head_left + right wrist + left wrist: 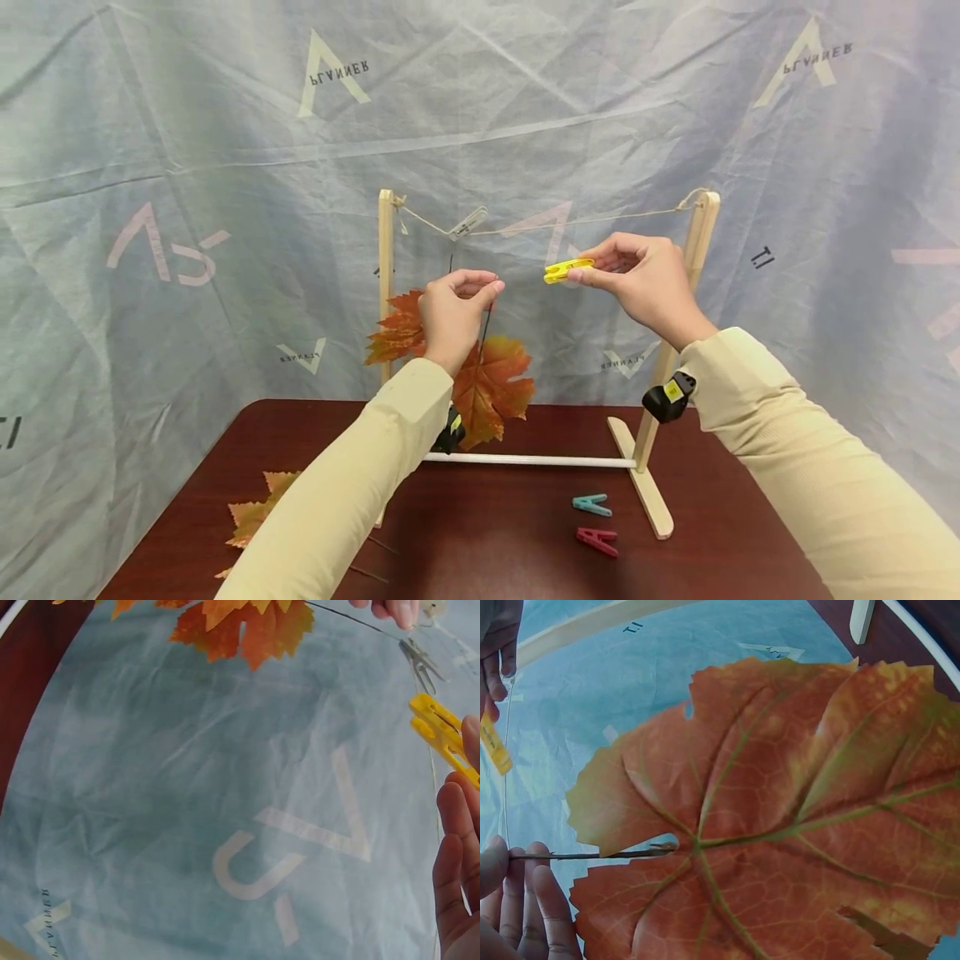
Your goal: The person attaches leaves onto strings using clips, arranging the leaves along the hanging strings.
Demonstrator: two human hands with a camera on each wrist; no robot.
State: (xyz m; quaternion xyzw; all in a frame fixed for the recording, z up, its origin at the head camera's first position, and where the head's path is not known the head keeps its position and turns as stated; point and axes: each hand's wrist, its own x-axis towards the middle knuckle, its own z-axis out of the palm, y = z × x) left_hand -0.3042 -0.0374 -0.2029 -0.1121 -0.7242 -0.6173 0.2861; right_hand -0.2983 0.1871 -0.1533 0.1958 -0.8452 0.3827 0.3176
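An orange leaf [491,387] hangs below the string [585,222], its stem [607,856] pinched between the left hand's [457,312] thumb and fingertips. The yellow clothespin [567,270], also below the string in the head view, is pinched between the right hand's [648,279] thumb and fingers. Both hands are raised toward the string, fingertips pointing inward; a pale clothespin [468,223] sits on the string.
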